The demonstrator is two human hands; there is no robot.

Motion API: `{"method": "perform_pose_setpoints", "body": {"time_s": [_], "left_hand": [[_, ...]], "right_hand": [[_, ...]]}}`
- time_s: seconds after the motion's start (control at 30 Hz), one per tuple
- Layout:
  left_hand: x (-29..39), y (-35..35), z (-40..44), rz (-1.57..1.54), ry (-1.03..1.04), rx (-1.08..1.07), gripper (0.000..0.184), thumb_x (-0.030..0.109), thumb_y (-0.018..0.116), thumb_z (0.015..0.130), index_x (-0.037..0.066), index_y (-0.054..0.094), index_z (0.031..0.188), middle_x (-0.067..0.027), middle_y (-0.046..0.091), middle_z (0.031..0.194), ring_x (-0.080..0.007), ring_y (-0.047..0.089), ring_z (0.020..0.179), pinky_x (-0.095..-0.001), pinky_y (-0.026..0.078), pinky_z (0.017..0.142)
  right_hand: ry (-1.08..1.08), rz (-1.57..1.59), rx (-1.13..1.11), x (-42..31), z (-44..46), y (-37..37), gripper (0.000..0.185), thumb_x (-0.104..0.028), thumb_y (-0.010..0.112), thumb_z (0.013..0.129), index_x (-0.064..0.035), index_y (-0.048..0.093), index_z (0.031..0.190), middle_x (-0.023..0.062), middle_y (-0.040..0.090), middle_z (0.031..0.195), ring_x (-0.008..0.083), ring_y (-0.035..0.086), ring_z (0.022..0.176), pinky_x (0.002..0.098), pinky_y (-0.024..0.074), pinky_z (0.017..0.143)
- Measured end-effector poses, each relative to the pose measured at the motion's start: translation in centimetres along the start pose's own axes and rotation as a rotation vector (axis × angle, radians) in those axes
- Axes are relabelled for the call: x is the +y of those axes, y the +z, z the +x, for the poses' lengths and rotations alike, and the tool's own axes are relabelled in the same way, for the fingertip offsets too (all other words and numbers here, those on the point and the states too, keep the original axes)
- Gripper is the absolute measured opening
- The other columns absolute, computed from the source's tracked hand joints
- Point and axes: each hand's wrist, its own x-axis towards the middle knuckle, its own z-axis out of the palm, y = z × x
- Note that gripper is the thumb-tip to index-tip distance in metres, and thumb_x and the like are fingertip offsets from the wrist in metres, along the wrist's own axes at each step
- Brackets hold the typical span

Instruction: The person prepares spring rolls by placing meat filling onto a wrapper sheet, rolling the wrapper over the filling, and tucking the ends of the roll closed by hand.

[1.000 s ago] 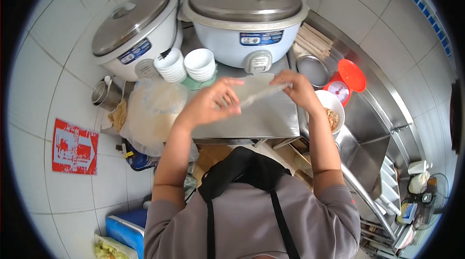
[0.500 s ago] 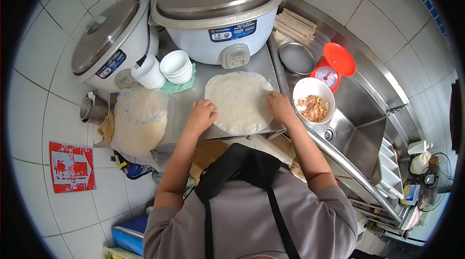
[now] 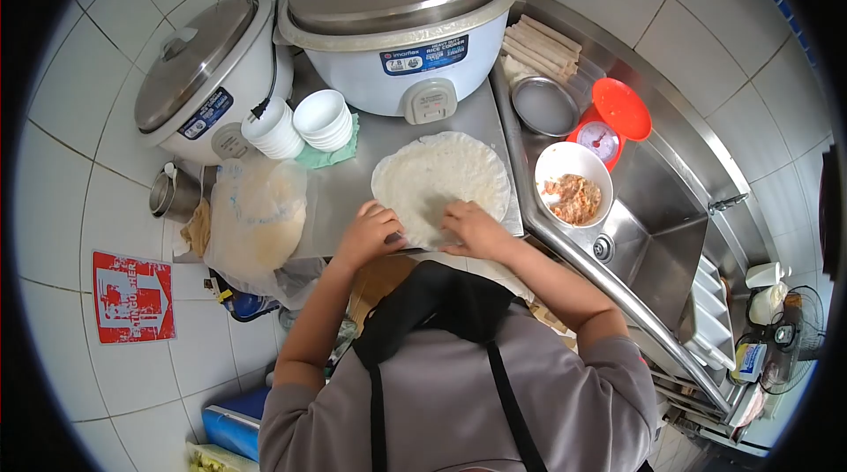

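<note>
Your left hand [image 3: 372, 232] and right hand [image 3: 476, 229], fingers curled, meet the near edge of the sheet [image 3: 441, 176]; grip cannot be told. Bowl [image 3: 569, 157]: right of the sheet.

The round sheet [image 3: 441, 176] is creamy off-white, the surface [image 3: 342, 194] silver-grey. The mixture [image 3: 575, 200] is mottled orange and tan, the scale [image 3: 600, 142] red with a white dial, the cloth [image 3: 333, 155] green, the wall sign [image 3: 134, 297] red and white, the apron [image 3: 441, 300] black.
</note>
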Motion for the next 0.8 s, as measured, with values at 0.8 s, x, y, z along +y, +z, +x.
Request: {"method": "perform_pose_setpoints", "body": {"time_s": [0.8], "left_hand": [[-1.7, 4.0, 0.7, -1.041, -0.875, 0.474, 0.064, 0.013, 0.065, 0.083, -0.001, 0.026, 0.133, -0.0172, 0.056, 0.103, -0.0174, 0.060, 0.074, -0.0278, 0.052, 0.062]], "right_hand": [[0.813, 0.610, 0.060, -0.1, -5.6, -3.3, 0.023, -0.019, 0.067, 0.080, -0.0003, 0.059, 0.091, 0.0103, 0.063, 0.076, 0.0224, 0.062, 0.066, 0.0317, 0.0481, 0.066]]}}
